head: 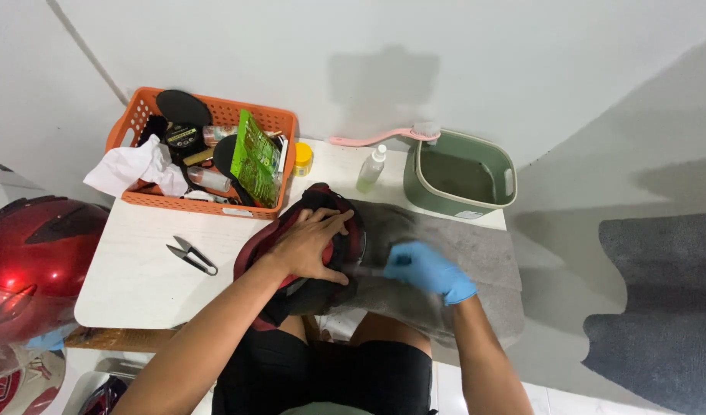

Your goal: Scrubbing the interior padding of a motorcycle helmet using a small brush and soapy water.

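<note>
— Two hands are busy in the middle of the frame, yes? What does each one do?

— The left hand, bare, lies flat with the fingers spread on a black and red pad. I think it presses the pad down so it does not slide on the grey towel.

— And the right hand?

— The right hand wears a blue glove and is closed around a small thin tool (too blurred to say which kind). Its tip touches the right edge of the pad, just beside the left fingers.

— So the pad is under the left palm?

— Yes, directly under it, at the near edge of the white table, partly over the lap.

— Other things?

— Small scissors at the left, an orange basket in the upper left, a green tub in the upper right, with a small bottle between them.
</note>
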